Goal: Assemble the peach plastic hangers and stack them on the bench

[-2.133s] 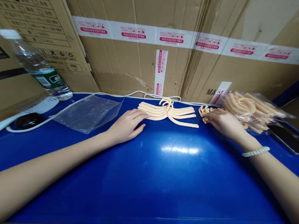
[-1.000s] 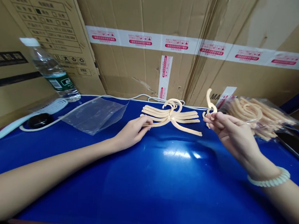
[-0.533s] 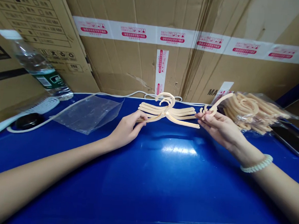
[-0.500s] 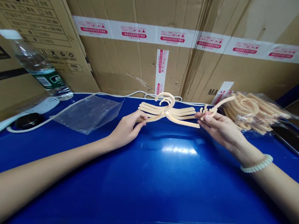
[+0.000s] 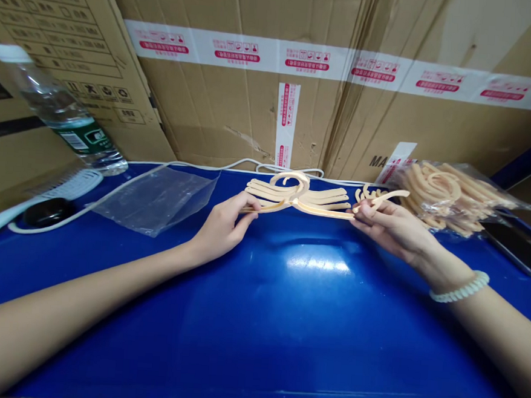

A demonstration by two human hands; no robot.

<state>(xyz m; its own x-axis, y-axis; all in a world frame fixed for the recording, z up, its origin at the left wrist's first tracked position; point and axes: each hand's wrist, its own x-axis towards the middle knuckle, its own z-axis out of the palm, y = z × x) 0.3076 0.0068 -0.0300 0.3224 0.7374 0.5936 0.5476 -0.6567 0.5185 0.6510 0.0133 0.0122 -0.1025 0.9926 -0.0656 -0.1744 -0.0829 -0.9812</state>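
A stack of several peach plastic hangers (image 5: pixel 299 196) lies at the back middle of the blue table (image 5: pixel 284 321). My left hand (image 5: pixel 223 225) pinches the left tip of the nearest hanger in the stack. My right hand (image 5: pixel 388 227) is closed on a small loose peach hook piece (image 5: pixel 386 197) and also touches the right tip of that hanger. A few more loose hook pieces (image 5: pixel 366 193) lie just behind my right fingers.
A clear bag of more hangers (image 5: pixel 448 193) sits at the right, a dark phone (image 5: pixel 516 248) beside it. An empty clear bag (image 5: pixel 159 199), water bottle (image 5: pixel 57 112), white cable (image 5: pixel 231 166) and a white and black device (image 5: pixel 42 204) lie left. Cardboard boxes (image 5: pixel 265 71) wall the back.
My right hand picked a hook piece from the loose pile, lifted it, then lowered it toward the right end of the hanger stack. My left hand closed on the stack's left tip.
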